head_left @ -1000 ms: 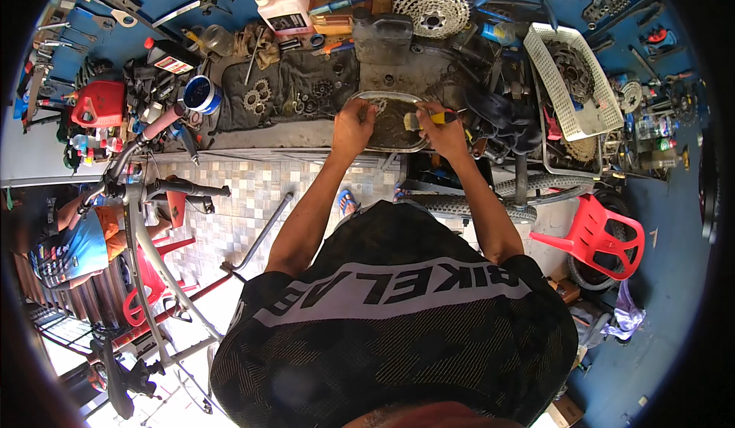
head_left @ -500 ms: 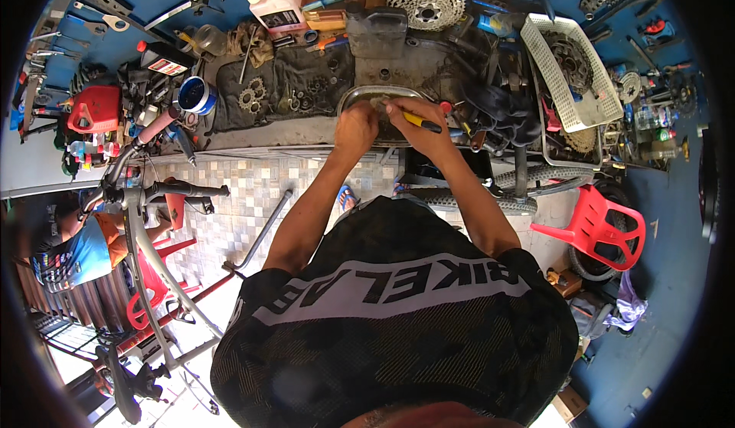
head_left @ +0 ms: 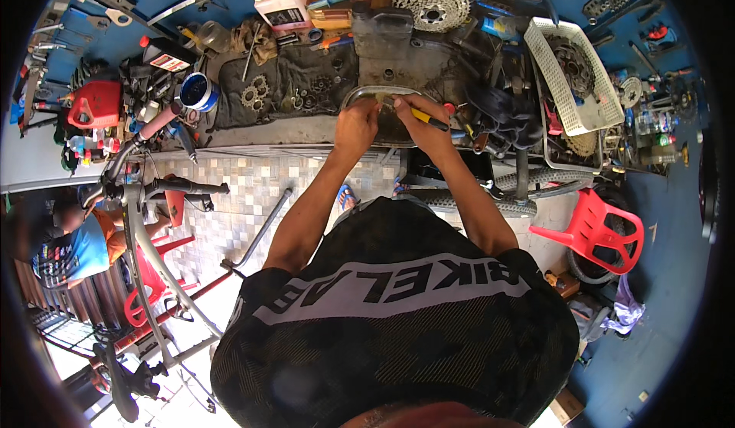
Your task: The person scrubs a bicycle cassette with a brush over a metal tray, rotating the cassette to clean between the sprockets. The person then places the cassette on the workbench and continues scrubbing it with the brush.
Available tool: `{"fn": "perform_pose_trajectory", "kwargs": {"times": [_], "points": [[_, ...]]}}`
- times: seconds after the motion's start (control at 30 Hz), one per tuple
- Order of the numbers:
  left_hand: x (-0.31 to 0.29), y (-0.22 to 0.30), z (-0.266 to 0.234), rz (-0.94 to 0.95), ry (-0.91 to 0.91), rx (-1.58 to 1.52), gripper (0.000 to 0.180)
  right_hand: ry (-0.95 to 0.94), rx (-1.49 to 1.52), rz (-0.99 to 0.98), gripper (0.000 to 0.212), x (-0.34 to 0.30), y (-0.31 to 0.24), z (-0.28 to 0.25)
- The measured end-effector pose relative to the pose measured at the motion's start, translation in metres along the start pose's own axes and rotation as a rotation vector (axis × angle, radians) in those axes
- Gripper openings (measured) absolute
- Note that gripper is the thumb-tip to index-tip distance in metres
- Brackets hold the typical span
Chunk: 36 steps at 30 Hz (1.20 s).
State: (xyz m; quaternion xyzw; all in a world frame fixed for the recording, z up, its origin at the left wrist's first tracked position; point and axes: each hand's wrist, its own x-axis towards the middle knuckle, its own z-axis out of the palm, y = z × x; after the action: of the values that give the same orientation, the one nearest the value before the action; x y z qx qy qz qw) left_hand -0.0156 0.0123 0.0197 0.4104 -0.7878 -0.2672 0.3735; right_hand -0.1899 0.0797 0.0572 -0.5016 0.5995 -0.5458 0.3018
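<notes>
Both my hands are over a metal tray point(head_left: 394, 138) at the front of the workbench. My right hand point(head_left: 419, 125) is closed around a slim tool with a yellow-and-black handle point(head_left: 431, 120); its handle points toward the right, and its working end is too small to make out. Close beside it, my left hand point(head_left: 355, 128) has its fingers curled and pinched together over the tray. Whatever small part it holds is hidden by the fingers. The fingertips of both hands nearly meet.
Left of the tray, a dark cloth point(head_left: 230, 110) bears several small gears. A blue-and-white tub point(head_left: 199, 93) stands further left. Behind are a bike cassette point(head_left: 431, 5) and a pink jug point(head_left: 282, 5). A white basket point(head_left: 540, 64) is at right. A person point(head_left: 84, 244) sits at left behind a bike frame.
The tool's handle has shifted slightly right and its tilt has changed a little in my right hand. My left hand stays nearly in place. The view has moved slightly.
</notes>
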Motion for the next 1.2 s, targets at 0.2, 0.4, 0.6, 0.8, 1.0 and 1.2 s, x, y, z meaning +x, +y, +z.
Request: {"fn": "perform_pose_trajectory", "kwargs": {"times": [0.2, 0.4, 0.6, 0.8, 1.0, 1.2], "points": [[0.002, 0.002, -0.003, 0.034, -0.004, -0.005, 0.012, 0.017, -0.053, -0.07, 0.019, -0.003, -0.009, -0.004], [-0.008, -0.006, -0.002, 0.036, 0.063, -0.092, 0.014, 0.047, -0.213, -0.054, 0.023, -0.003, 0.016, -0.021], [0.001, 0.014, -0.013, 0.056, 0.11, -0.291, 0.019, -0.016, -0.322, 0.174, 0.036, -0.006, 0.035, -0.029], [0.001, 0.009, -0.01, 0.058, 0.098, -0.357, 0.021, -0.092, -0.346, 0.175, 0.039, -0.019, 0.046, -0.034], [-0.001, 0.002, 0.0, -0.241, 0.002, -0.38, 0.021, -0.204, -0.505, -0.016, 0.036, -0.024, 0.05, -0.044], [-0.002, -0.012, 0.002, -0.168, -0.09, -0.125, 0.029, -0.082, -0.426, 0.173, 0.036, -0.015, 0.044, -0.042]]}}
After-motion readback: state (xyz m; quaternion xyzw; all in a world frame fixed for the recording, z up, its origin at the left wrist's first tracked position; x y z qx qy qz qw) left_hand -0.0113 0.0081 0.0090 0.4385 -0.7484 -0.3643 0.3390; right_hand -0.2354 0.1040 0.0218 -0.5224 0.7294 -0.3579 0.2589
